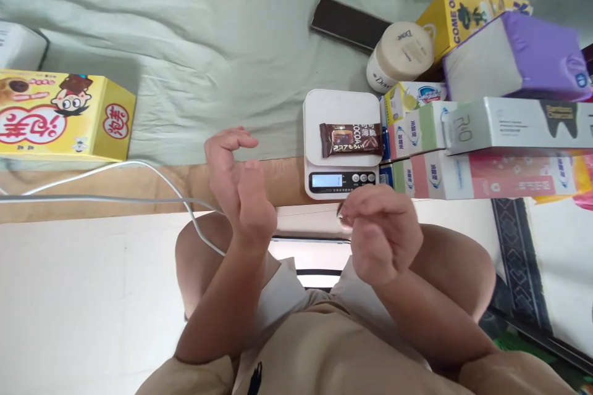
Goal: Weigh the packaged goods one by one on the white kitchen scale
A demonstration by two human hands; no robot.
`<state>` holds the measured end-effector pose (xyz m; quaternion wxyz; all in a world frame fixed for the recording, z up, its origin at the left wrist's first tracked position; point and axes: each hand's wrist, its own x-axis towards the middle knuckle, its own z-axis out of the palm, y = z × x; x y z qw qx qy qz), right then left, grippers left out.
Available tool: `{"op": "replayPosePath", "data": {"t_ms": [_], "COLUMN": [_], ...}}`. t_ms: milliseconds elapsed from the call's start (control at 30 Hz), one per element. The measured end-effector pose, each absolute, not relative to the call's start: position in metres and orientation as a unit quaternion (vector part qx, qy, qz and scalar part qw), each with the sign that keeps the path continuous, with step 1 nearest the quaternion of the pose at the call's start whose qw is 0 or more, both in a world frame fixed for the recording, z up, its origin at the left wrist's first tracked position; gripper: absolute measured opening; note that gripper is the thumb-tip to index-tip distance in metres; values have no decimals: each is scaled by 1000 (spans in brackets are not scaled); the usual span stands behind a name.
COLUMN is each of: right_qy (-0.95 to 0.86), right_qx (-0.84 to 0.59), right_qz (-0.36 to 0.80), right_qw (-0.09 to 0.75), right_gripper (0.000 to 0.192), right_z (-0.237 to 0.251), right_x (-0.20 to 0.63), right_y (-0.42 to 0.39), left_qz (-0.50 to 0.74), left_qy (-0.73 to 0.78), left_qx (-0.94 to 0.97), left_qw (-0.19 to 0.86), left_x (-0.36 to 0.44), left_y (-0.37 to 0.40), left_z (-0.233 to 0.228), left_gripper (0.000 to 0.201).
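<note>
Left of a flat white plastic scale sits a yellow printed cardboard carton; nearer the scale, a bare left hand hovers, fingers bent, thumb apart, gripping nothing visible. Atop the scale, a brown-wrapped cocoa bar lies toward its right edge (a sound reading likely wants it centred, hands clear). Off the scale's near right corner, the right hand curls, fingers bunched; whether they pinch the tiny dark sliver at their tips cannot be told.

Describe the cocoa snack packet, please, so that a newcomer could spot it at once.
At the green sheet's near edge, just right of centre, sits a white scale. The packet lies on top: small, dark brown, lettered COCOA, while the boxes alongside are larger and paler.
</note>
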<state>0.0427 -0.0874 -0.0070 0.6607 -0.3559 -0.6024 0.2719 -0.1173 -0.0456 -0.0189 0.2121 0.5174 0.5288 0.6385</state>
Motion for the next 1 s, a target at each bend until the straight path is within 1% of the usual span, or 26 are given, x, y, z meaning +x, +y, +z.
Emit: {"op": "replayPosePath", "data": {"t_ms": [67, 200, 300, 367, 467, 567, 667, 733, 867, 933, 1000], "right_qy": [-554, -507, -492, -494, -498, -497, -497, -491, -467, -458, -449], "right_qx": [-347, -373, -380, -391, -411, -410, -404, -407, -401, -392, -384], "right_qz": [299, 342, 349, 347, 346, 354, 371, 383, 413, 421, 433], "right_qw": [695, 698, 701, 694, 681, 677, 672, 669, 671, 677, 681], "right_gripper": [11, 18, 19, 19, 18, 18, 15, 11, 3, 1, 1], "right_z": [-10, -9, -7, -6, -5, -2, 4, 11, 26, 33, 37], "right_x": [42, 46, 49, 50, 50, 52, 55, 59, 65, 66, 65], "right_y": [-86, -86, -87, -87, -89, -93, -100, -105, -111, -112, -112], "left_qz": [639, 629, 601, 544, 385, 257, 202, 192, 229, 240, 242], "left_qy": [517, 501, 506, 509, 534, 557, 570, 591, 631, 646, 659], "left_qx": [524, 539, 555, 595, 670, 720, 741, 732, 704, 691, 677], "left_qw": [223, 252, 273, 301, 345, 324, 293, 279, 231, 219, 223], "left_x": [-116, -108, -104, -101, -93, -78, -61, -51, -43, -46, -55], "left_y": [-45, -45, -46, -47, -46, -39, -33, -31, -34, -36, -38], "left_z": [-22, -23, -21, -17, -6, 7, 14, 14, 7, 5, 7], "left_gripper": [24, 23, 22, 23, 32, 49, 55, 51, 34, 33, 41]}}
